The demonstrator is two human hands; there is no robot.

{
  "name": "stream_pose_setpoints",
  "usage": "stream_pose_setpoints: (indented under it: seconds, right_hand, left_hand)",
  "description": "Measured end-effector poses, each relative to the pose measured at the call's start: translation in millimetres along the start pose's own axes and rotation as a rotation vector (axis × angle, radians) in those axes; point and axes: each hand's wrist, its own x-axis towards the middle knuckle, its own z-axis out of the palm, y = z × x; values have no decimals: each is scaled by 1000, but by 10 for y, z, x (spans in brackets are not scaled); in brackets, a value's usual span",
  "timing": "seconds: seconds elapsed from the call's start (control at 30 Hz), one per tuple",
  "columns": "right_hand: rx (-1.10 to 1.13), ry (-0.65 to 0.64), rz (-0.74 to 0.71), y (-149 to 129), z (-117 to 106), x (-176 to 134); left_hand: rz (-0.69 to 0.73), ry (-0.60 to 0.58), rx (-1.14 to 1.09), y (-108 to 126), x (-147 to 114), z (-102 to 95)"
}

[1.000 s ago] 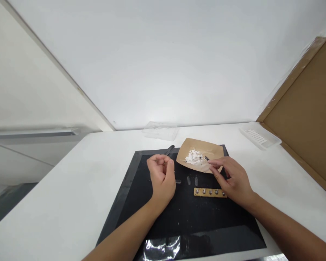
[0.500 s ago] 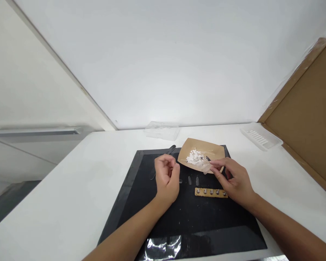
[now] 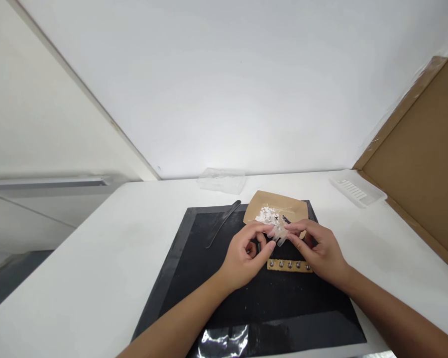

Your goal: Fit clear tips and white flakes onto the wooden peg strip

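My right hand (image 3: 319, 246) pinches a translucent piece with rounded lobes (image 3: 281, 241) between thumb and fingers, at the near edge of the brown paper tray (image 3: 293, 206). Close by on the left is my left hand (image 3: 248, 251), its index finger and thumb curved and slightly apart at that piece's edge. White scraps (image 3: 268, 215) lie in the tray beside a small dark item (image 3: 285, 219). Below the hands rests a tan strip (image 3: 283, 265) bearing several small metal studs. One clear, nail-shaped tip (image 3: 259, 247) shows partly behind my left fingers.
Everything near the hands lies on a black mat (image 3: 194, 278) on the white table (image 3: 78, 248). A slim dark nail file (image 3: 224, 223) is at the mat's left. Behind are a clear plastic bag (image 3: 222, 180) and, at right, a translucent tray (image 3: 358, 191) near a cardboard panel (image 3: 418, 144).
My left hand has moved right and its closed fingers have parted, reaching the translucent piece. My right hand keeps its pinch in nearly the same place.
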Motion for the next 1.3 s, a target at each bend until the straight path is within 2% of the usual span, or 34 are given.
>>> stream_pose_setpoints:
  seconds: [0.33, 0.57, 0.77, 0.93, 1.2, 1.3]
  right_hand:
    - [-33, -52, -96, -15, -20, 10]
    - [-87, -39, -190, -34, -27, 12]
    - [-80, -64, -148, -52, -43, 10]
    - [9, -95, -52, -48, -46, 17]
    - [67, -91, 14, -47, -46, 25]
    - [67, -87, 10, -56, -46, 28]
  left_hand:
    - [-113, -9, -60, -50, -14, 32]
    - [-98, -11, -53, -16, 8, 35]
    - [-46, -24, -28, 11, 16, 18]
    - [-4, -17, -21, 14, 17, 8]
    - [-18, 62, 31, 15, 15, 14]
    - [46, 84, 135, 12, 18, -5]
